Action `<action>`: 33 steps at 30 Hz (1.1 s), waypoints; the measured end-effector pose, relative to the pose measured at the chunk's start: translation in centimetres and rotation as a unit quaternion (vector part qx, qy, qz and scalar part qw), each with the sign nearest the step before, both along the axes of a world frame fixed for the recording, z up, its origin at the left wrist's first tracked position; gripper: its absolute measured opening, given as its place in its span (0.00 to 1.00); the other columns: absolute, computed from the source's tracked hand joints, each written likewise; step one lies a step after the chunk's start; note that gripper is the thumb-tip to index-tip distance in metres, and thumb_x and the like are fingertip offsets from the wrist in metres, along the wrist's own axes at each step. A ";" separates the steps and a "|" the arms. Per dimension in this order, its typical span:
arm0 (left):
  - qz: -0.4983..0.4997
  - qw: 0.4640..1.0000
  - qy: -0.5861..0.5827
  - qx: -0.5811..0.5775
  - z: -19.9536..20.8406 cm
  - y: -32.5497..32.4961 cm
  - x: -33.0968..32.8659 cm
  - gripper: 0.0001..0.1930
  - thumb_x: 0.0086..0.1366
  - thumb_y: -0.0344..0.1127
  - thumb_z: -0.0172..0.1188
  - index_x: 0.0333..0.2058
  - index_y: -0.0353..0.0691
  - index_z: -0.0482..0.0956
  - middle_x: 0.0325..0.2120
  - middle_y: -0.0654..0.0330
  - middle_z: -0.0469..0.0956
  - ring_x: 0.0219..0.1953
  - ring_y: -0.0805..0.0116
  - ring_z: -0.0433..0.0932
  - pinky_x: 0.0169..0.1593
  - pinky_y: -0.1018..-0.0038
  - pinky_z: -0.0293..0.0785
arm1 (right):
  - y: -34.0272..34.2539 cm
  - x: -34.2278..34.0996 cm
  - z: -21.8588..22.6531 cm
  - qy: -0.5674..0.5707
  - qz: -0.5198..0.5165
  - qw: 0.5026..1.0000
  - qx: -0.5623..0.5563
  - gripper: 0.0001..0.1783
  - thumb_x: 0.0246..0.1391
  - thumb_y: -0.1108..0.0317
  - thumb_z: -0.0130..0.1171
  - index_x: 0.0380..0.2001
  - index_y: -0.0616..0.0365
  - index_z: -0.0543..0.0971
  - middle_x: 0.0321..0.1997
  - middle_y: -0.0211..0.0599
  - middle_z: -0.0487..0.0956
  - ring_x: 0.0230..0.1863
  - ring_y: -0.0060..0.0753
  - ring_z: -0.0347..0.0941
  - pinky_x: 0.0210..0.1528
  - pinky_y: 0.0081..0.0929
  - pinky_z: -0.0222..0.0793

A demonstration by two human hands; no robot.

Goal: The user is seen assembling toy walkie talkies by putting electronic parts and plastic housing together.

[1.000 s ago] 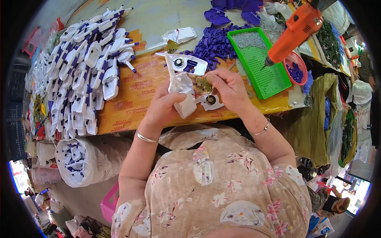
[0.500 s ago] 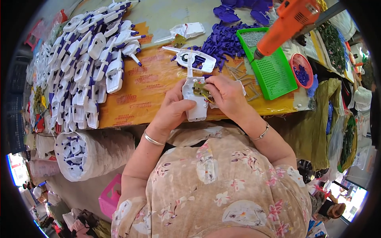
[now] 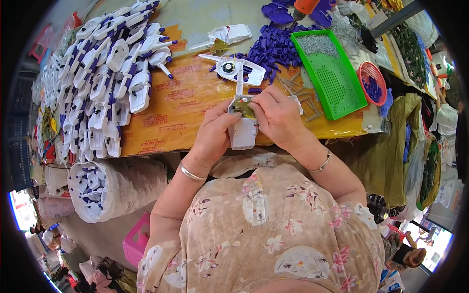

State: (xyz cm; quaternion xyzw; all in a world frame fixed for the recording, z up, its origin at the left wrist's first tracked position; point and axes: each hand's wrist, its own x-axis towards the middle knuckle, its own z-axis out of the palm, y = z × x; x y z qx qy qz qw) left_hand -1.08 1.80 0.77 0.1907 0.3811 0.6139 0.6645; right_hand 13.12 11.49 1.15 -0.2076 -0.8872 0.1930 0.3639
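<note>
My left hand [image 3: 212, 131] is closed round the left side of a white plastic housing half [image 3: 243, 135] with a narrow stem pointing away from me. Its thumb reaches the lower left of a small green circuit board [image 3: 242, 104] lying in the housing's upper part. Thumb and fingers of my right hand [image 3: 279, 113] pinch together at the board's right edge, where thin yellow wires show; what exactly they grip is partly hidden. Just beyond lies another white housing [image 3: 251, 74] with a round black part [image 3: 228, 67]. A white piece [image 3: 296, 104] shows from behind my right hand.
White-and-purple assembled units [image 3: 117, 56] are heaped at left, above a sack [image 3: 127, 183] of similar parts. Purple pieces [image 3: 276, 46], a green tray [image 3: 337, 83] of screws, metal-coloured rods [image 3: 310, 107] and a red basket [image 3: 364, 73] lie right. An orange power driver [image 3: 306, 6] hangs at the top.
The circuit board has turned and settled lower left in the housing, and my left thumb has moved up to it. The orange driver has swung up and away to the left.
</note>
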 end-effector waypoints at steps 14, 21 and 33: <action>0.034 0.999 0.033 -0.004 -0.1 0.0 0.3 0.19 0.55 0.23 0.46 0.46 0.30 0.72 0.35 0.58 0.78 0.34 0.73 0.78 0.40 0.77 0.75 | 0.0 0.1 0.1 -0.017 0.027 0.999 0.033 0.08 0.42 0.75 0.58 0.24 0.58 0.69 0.27 0.39 0.68 0.28 0.41 0.69 0.25 0.33 0.67; 0.001 1.000 -0.009 0.002 -0.6 0.1 -0.4 0.19 0.55 0.23 0.45 0.47 0.29 0.71 0.37 0.58 0.77 0.36 0.72 0.77 0.43 0.75 0.75 | 0.0 -0.3 0.4 -0.005 0.034 0.999 -0.026 0.08 0.46 0.73 0.59 0.26 0.57 0.69 0.28 0.37 0.67 0.27 0.41 0.70 0.24 0.33 0.66; -0.012 0.997 -0.071 0.008 -0.4 0.3 -1.0 0.24 0.53 0.25 0.42 0.51 0.27 0.66 0.43 0.52 0.75 0.44 0.64 0.76 0.51 0.70 0.72 | 0.9 -0.3 0.4 -0.010 0.061 0.998 -0.018 0.09 0.46 0.72 0.59 0.26 0.57 0.67 0.28 0.39 0.67 0.26 0.44 0.70 0.25 0.36 0.66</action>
